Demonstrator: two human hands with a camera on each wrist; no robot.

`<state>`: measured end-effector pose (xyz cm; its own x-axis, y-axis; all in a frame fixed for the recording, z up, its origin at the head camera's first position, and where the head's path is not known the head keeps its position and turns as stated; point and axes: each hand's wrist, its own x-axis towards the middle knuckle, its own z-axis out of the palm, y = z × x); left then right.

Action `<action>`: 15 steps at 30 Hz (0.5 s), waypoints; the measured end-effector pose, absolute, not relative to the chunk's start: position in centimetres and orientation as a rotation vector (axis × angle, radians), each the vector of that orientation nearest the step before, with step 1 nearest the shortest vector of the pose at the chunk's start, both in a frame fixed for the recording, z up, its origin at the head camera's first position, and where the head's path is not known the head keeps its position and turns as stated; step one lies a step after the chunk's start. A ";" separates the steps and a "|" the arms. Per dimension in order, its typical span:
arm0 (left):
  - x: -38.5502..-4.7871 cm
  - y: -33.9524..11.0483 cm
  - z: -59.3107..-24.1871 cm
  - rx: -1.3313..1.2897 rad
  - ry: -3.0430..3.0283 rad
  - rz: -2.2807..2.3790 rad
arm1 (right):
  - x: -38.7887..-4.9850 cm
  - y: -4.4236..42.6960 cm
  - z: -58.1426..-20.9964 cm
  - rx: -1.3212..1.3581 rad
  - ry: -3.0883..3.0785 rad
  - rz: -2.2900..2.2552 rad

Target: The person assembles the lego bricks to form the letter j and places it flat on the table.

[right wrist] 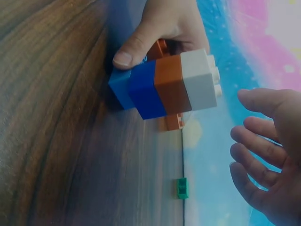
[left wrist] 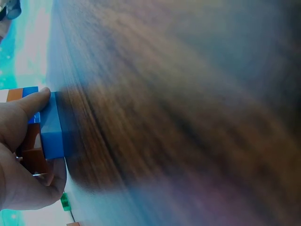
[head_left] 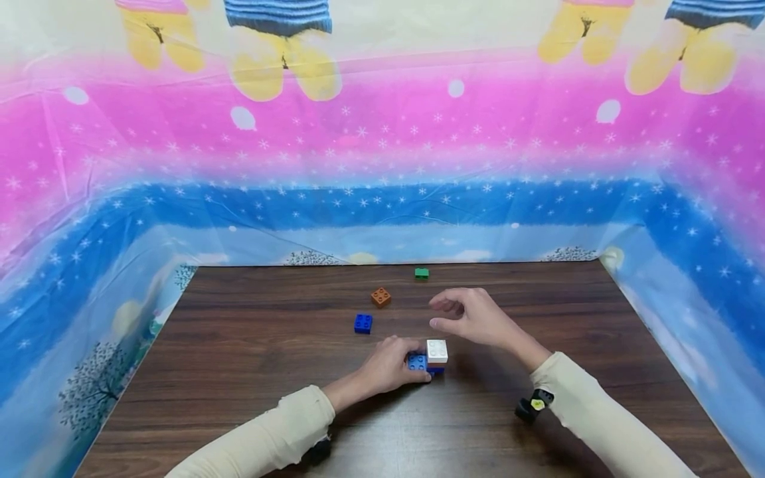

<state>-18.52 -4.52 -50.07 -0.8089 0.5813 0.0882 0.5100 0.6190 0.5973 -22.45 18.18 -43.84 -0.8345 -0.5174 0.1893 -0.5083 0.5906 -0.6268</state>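
My left hand (head_left: pixel 391 366) grips a stack of bricks near the middle of the table, thumb on the near side. At the bottom is a light blue brick (left wrist: pixel 51 129); on it, in the right wrist view, rise a dark blue brick (right wrist: pixel 148 89), an orange brick (right wrist: pixel 172 84) and a white brick (right wrist: pixel 200 80) on top. Another orange-brown brick (left wrist: pixel 33 153) sits on the light blue one, partly hidden by the left hand. My right hand (head_left: pixel 478 318) hovers above and right of the stack, fingers bent loosely and apart, touching nothing.
Behind the stack, a loose blue brick (head_left: pixel 362 323), an orange brick (head_left: pixel 380 297) and a green brick (head_left: pixel 422 273) lie on the brown wooden table (head_left: pixel 269 318). A patterned cloth (head_left: pixel 382 206) stands along the table's back and sides.
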 end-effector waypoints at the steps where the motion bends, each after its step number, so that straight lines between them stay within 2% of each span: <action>1: -18.5 -4.5 -50.1 0.921 2.724 0.949 | -22.6 18.1 -43.9 -0.905 2.789 -1.089; 15: -18.3 -4.5 -49.7 0.903 2.731 0.931 | -25.8 17.2 -44.4 -1.006 2.831 -0.918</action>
<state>-18.28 -4.50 -49.71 -0.8151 0.5743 0.0767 0.5015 0.6331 0.5896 -25.82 17.15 -44.41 -0.7949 -0.5770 0.1875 -0.5773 0.6242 -0.5265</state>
